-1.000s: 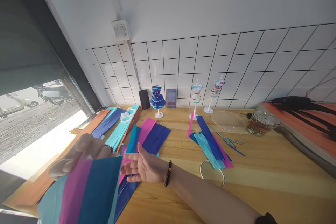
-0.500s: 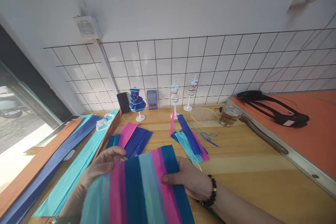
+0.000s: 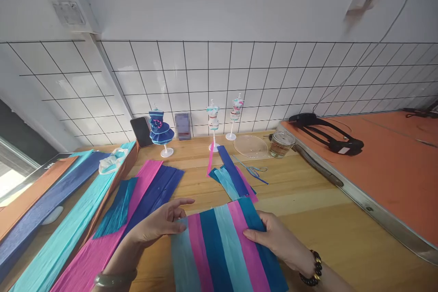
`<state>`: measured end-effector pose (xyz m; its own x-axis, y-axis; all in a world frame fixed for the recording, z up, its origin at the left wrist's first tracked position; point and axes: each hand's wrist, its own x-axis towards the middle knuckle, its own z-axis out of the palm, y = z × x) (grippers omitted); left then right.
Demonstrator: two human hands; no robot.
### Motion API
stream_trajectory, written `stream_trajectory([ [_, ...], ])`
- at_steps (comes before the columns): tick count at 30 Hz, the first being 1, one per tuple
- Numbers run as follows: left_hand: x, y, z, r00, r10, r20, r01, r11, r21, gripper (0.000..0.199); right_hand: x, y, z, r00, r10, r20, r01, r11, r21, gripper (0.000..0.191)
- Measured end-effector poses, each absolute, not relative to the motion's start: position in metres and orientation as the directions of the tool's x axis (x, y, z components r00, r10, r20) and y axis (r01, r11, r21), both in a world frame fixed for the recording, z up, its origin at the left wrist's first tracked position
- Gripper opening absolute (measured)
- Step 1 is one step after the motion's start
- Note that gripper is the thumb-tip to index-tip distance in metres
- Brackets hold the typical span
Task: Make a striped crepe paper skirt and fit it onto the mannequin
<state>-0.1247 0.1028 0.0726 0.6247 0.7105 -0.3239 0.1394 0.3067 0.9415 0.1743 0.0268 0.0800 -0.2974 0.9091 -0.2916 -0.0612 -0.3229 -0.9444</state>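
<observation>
In front of me is a striped crepe paper sheet (image 3: pixel 214 251) with light blue, pink and dark teal bands. My right hand (image 3: pixel 278 239) grips its upper right edge, thumb on top and fingers hidden behind. My left hand (image 3: pixel 164 221) is at the upper left corner, its thumb over the paper, its index finger stretched out above and its other fingers curled. Beneath my left forearm lie a long pink crepe strip (image 3: pixel 80 262), a teal piece (image 3: pixel 118 207) and a dark blue piece (image 3: pixel 155 194). Beyond the sheet are narrow blue strips (image 3: pixel 231 171) and scissors (image 3: pixel 253 171).
Small dress forms stand at the back, one in a blue dress (image 3: pixel 160 130). A phone (image 3: pixel 141 132), a clear round plate (image 3: pixel 251 146) and a glass jar (image 3: pixel 282 143) sit near the wall. Long turquoise crepe (image 3: pixel 68 223) lies left; a black strap-like device (image 3: pixel 328 134) rests on orange surface right.
My view has turned right. The striped sheet is lower and flatter. My left index finger now stretches out, and the pink and teal pieces at left show more fully.
</observation>
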Motion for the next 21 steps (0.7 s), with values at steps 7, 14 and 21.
stream_trajectory([
  [7,-0.129,0.099,0.063,0.513,0.810,-0.285,0.124,0.258,0.958,0.058,0.169,0.017,0.071,-0.197,0.928,-0.315,0.093,-0.302,-0.949,0.038],
  [14,-0.129,0.102,0.054,0.388,0.900,-0.200,-0.022,0.225,0.974,0.059,0.164,0.012,0.068,-0.156,0.950,-0.269,0.117,-0.253,-0.960,0.036],
  [21,-0.125,0.098,0.058,0.300,0.917,-0.263,-0.270,0.346,0.899,0.063,0.160,0.014,0.084,-0.080,0.955,-0.286,0.055,-0.282,-0.958,0.039],
])
